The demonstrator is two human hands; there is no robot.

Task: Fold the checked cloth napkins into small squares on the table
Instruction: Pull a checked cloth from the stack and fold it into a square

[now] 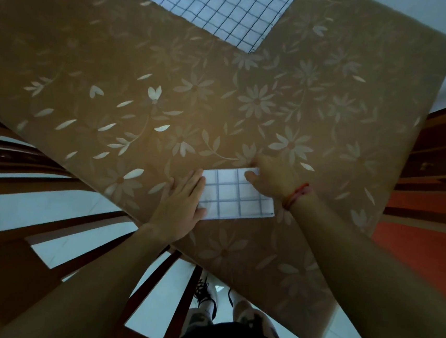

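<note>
**One napkin nearly folded, one still waiting**

The folded napkin (237,194) lies near the front edge of the desk (116,76), already reduced to a small, roughly rectangular packet showing only a few rows of checks. The left hand (181,205) rests flat and spread on its left end, fingers extended, palm pressing the cloth down; it grips nothing. The right hand (268,180), with a red thread bracelet (295,196) at the wrist, sits on the packet's far right corner with the fingers curled down over the edge. It appears to be pinching or pressing that corner, but I cannot tell for certain whether cloth is held between the fingers.

Judging from its shape, this napkin has been through most of its folds. It looks a little wider than it is deep, so either one last fold or simply a smoothing of the creases would seem to be what remains (the right hand's position suits either).

At the far side of the desk an unfolded napkin (213,7) lies open and flat, well apart from the hands and partly cut off by the top of the view. That one is untouched, so at least one full round of folding is left. No finished squares are visible elsewhere on the flowered surface.
</note>
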